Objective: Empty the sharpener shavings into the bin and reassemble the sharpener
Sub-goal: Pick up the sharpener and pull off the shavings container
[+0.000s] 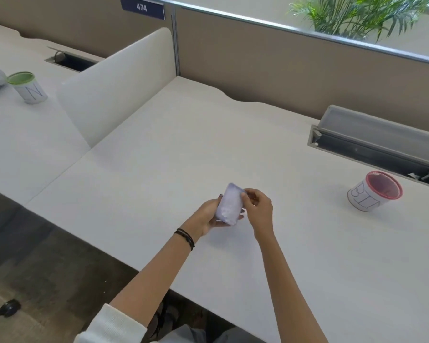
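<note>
A pale lilac sharpener (229, 205) is held a little above the white desk (183, 144), near its front middle. My left hand (208, 215) cups it from below and from the left. My right hand (258, 206) pinches its upper right edge with the fingertips. The sharpener is blurred, so its parts cannot be told apart. The bin (375, 191), a red mesh cup wrapped in white paper marked "BIN", stands on the desk far to the right.
An open cable tray with a raised grey lid (379, 142) lies behind the bin. A white divider panel (119, 85) stands at the left. Beyond it on the neighbouring desk stands a green-rimmed cup (27, 87). A chair wheel (9, 308) rests on the floor, lower left.
</note>
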